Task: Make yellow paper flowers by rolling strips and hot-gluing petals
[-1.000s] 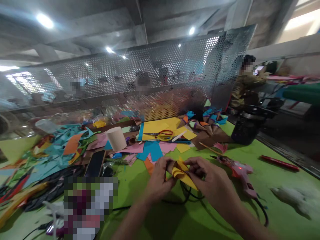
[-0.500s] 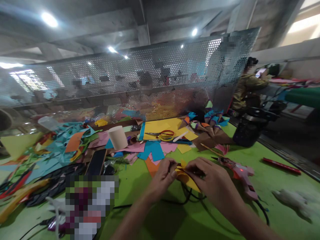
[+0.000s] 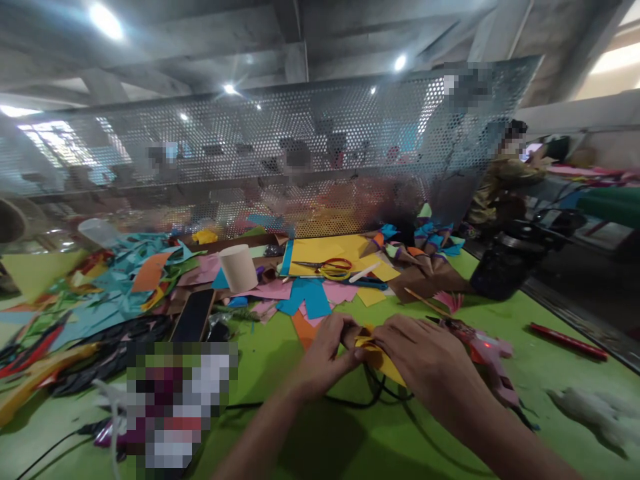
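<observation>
Since the frame one second earlier, the right hand (image 3: pixel 425 353) has closed further over the curled, bright-yellow paper piece (image 3: pixel 387 369); its broad curl, visible then, is now mostly covered. The left thumb has come forward onto the yellow edge. The whole view has also shifted slightly.

Surroundings, in descending size: a grey perforated metal panel (image 3: pixel 225 153) stands behind the light-green tabletop (image 3: pixel 270 373). Flat yellow paper sheets (image 3: pixel 325 250) lie near the panel. Brown cone-shaped paper pieces with coloured tips (image 3: pixel 429 259) are grouped to their right. A pink glue gun (image 3: pixel 503 348), its red indicator lit, lies beside the right hand, partly hidden by it.

Workpiece position: held between both hands, above the near-middle of the tabletop. Left hand (image 3: pixel 325 353): fingers bent, gripping a brown part at the piece's left end, thumb pressed toward the yellow edge. Right hand: fingers together and bent over the top; its thumb is hidden, so its exact grip cannot be confirmed.

Status, by judgement: shaping is under way. The yellow paper is curled against the brown part; a lower flap remains loose. Whether any edge is glued cannot be determined.
</observation>
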The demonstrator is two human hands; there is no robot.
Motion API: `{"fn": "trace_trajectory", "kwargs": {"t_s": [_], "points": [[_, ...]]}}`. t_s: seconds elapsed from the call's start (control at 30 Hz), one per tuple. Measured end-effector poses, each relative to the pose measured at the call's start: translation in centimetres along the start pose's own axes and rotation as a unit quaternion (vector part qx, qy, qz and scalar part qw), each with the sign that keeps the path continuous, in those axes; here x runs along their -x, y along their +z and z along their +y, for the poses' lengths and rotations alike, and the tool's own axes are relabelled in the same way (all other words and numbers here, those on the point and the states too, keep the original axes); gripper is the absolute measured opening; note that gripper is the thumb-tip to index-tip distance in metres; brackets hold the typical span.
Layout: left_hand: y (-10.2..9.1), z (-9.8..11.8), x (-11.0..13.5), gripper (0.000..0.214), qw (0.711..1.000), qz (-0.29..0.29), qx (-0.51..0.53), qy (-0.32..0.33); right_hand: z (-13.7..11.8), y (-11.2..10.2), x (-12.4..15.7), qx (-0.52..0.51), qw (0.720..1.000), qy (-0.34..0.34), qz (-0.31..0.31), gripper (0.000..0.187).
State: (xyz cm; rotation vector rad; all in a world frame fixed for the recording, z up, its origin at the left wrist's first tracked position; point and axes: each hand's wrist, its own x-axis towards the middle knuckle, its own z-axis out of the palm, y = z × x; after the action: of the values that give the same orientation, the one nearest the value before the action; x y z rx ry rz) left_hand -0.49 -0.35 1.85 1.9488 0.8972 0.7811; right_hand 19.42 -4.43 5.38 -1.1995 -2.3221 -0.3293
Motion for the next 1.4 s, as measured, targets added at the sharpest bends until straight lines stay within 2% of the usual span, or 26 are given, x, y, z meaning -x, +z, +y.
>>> {"fn": "trace_trajectory", "kwargs": {"t_s": [0.27,0.53,0.7,1.03,1.23,1.4], "points": [[-0.1,0.2,0.2,0.041,1.0,-0.006,0.008,0.01,-0.6,-0.9,-0.1,0.013,1.0,0.005,-0.013,0.02],[-0.1,0.1,0.1,0.041,1.0,-0.004,0.009,0.006,-0.9,-0.6,-0.1,-0.016,1.0,0.003,0.018,0.028],[-0.1,0.0,0.1,0.043,1.0,-0.008,0.007,-0.003,-1.0,-0.9,-0.1,-0.033,0.999,0.01,0.004,0.027],[-0.1,0.1,0.1,0.042,1.0,-0.012,0.023,-0.003,-1.2,-0.8,0.0,0.0,1.0,0.007,-0.026,0.017],[0.1,-0.3,0.0,0.044,0.999,-0.012,0.029,0.011,-1.2,-0.8,-0.2,0.029,1.0,-0.005,0.002,0.017],[0.2,-0.4,0.0,0.042,1.0,-0.017,0.015,0.015,-1.2,-1.0,-0.2,0.052,0.999,-0.007,-0.01,0.019]]}}
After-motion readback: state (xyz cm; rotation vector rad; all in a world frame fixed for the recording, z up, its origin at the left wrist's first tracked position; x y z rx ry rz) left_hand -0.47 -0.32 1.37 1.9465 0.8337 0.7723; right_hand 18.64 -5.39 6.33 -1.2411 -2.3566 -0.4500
